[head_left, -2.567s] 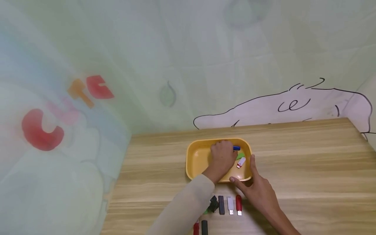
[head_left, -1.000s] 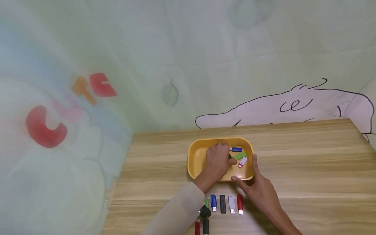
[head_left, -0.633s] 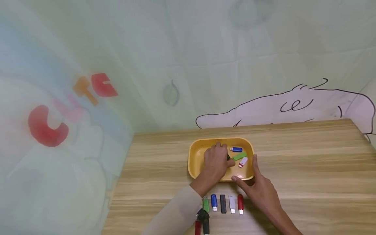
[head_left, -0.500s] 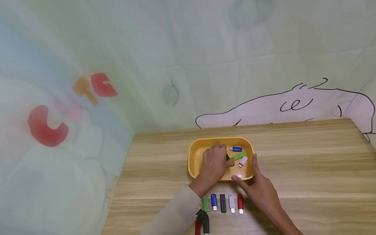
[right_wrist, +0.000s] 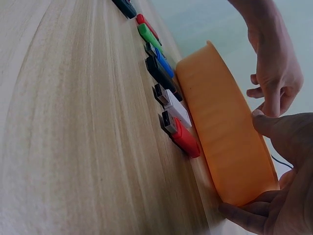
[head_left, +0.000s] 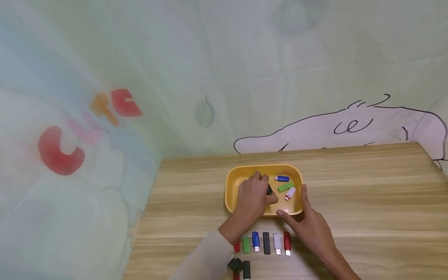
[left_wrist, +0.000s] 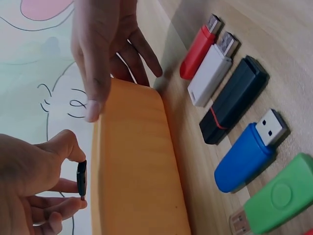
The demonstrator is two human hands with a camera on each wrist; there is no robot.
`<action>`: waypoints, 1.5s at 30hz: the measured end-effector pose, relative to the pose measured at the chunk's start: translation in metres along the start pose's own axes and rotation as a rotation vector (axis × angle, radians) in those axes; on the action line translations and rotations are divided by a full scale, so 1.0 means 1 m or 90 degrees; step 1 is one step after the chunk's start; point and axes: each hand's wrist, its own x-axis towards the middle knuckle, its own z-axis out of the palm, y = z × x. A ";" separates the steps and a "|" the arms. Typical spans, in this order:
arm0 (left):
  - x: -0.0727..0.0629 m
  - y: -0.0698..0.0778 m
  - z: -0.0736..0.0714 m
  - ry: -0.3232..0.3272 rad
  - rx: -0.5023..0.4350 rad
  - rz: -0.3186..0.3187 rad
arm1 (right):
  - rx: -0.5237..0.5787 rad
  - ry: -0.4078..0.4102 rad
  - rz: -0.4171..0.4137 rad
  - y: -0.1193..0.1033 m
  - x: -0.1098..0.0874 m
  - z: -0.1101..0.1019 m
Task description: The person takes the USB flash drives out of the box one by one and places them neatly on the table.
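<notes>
Inside the yellow plastic bin (head_left: 245, 168), my left hand (head_left: 252, 194) pinches a black USB stick (left_wrist: 81, 178) between thumb and fingers. In the left wrist view the stick stands on edge at the bin's rim. My right hand (head_left: 313, 229) grips the bin's near right corner, thumb on the front rim and fingers along the right side; the right wrist view shows fingertips low on its wall. To the right of the left hand, a blue USB stick (head_left: 282, 178), a green one (head_left: 285, 187) and a white-and-red one (head_left: 290, 193) lie on the bin floor.
In front of the bin several USB sticks lie side by side: red (head_left: 287, 243), white (head_left: 277, 243), black (head_left: 266, 243), blue (head_left: 256, 241), green (head_left: 246, 243). Another black stick (head_left: 246, 269) lies nearer. The left sleeve (head_left: 206, 256) partly covers red ones. A printed cloth (head_left: 217, 77) hangs behind.
My left hand has shifted left within the bin with the black USB stick, uncovering the blue and green ones. Its sleeve has moved left off part of the row. The right hand keeps its grip.
</notes>
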 end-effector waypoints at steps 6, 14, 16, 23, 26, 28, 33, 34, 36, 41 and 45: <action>-0.010 0.001 -0.005 0.022 -0.011 0.023 | 0.001 0.005 -0.001 0.000 0.000 0.000; -0.016 0.001 -0.011 0.033 -0.026 0.022 | -0.003 0.000 0.003 -0.001 0.001 0.000; -0.019 0.001 -0.011 0.032 -0.032 0.019 | -0.004 0.000 0.004 -0.001 0.001 0.000; -0.028 0.000 -0.014 0.042 -0.054 0.014 | -0.002 0.017 -0.007 0.001 -0.002 0.000; -0.031 -0.001 -0.014 0.052 -0.057 0.018 | -0.002 0.018 -0.010 0.001 -0.001 -0.001; -0.033 -0.002 -0.014 0.059 -0.057 0.020 | -0.003 0.017 -0.010 0.001 -0.001 -0.001; -0.038 -0.004 -0.014 0.063 -0.060 0.020 | -0.003 0.015 -0.006 0.002 -0.001 0.000; -0.039 -0.004 -0.015 0.065 -0.060 0.019 | -0.002 0.015 -0.005 0.002 -0.001 0.000; -0.041 -0.004 -0.015 0.070 -0.059 0.020 | -0.001 0.014 -0.006 0.002 -0.001 0.000; -0.046 -0.005 -0.017 0.076 -0.059 0.032 | -0.002 0.016 -0.010 0.002 -0.001 0.000; -0.051 -0.005 -0.020 0.082 -0.060 0.043 | -0.003 0.013 -0.009 0.002 0.000 0.000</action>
